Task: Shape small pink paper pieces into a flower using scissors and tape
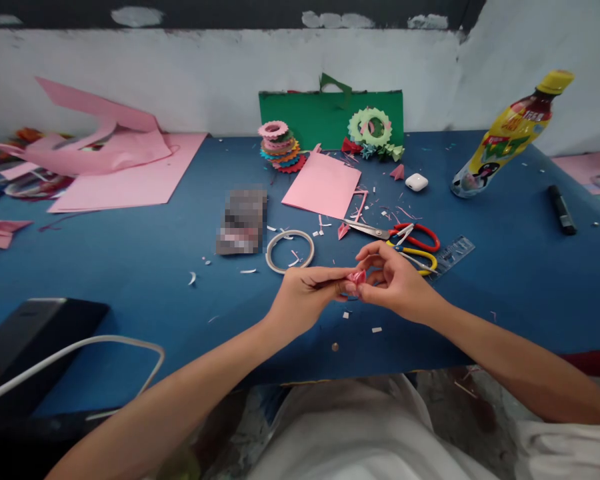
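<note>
Between my two hands is a small folded pink paper piece (pixel 357 277), partly covered by fingers. My left hand (pixel 310 293) pinches it from the left, thumb and fingers pressed together. On its other side, my right hand (pixel 393 280) holds it between thumb and fingertips, the fingers curled. Just beyond the right hand lie scissors with red and yellow handles (pixel 420 233). A roll of narrow tape (pixel 290 252) rests flat past my left hand. Farther back is a square stack of pink paper (pixel 323 183), with small pink folded bits and scraps around it.
A clear ruler (pixel 455 257) lies right of the scissors. A tilted-looking drink bottle (pixel 510 137), a white earbud case (pixel 417 182) and a black marker (pixel 561 210) stand or lie right. Stacked paper rings (pixel 280 147) sit at the back. A white cable (pixel 105 339) crosses the left front.
</note>
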### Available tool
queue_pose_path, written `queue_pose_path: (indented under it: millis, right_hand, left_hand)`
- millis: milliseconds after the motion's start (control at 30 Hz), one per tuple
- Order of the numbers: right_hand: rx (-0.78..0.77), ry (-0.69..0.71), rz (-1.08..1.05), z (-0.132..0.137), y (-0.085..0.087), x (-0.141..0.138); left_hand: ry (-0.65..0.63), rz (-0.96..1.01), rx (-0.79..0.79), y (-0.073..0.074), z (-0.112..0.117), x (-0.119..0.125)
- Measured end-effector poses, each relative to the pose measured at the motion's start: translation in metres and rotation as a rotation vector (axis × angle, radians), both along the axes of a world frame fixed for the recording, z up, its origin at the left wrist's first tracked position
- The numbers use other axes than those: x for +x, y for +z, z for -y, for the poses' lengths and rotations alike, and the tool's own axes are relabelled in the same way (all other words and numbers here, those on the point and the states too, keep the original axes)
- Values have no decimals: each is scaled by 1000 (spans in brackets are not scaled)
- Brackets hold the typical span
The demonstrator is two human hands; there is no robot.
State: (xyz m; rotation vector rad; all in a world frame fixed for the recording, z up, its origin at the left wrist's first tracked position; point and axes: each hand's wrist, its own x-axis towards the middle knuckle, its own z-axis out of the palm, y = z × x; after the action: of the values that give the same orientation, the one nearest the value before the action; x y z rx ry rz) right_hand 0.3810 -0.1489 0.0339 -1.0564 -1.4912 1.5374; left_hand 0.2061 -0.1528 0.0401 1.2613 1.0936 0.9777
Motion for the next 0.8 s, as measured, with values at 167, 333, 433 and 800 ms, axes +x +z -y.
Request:
queue_pose_path:
  millis: [167, 333, 433, 800]
  right_hand:
    - [-20, 5, -43, 1, -3, -3]
    - [62, -18, 0, 4, -1, -4]
    - [236, -56, 89, 6, 1, -3]
    - [439, -147, 200, 4, -8, 0]
  left_hand:
    - [10, 9, 26, -2, 1, 0]
    - [-20, -27, 103, -3, 1, -2]
    - [-61, -76, 251, -2, 0, -6]
    - [-127, -458, 971, -11, 3, -16]
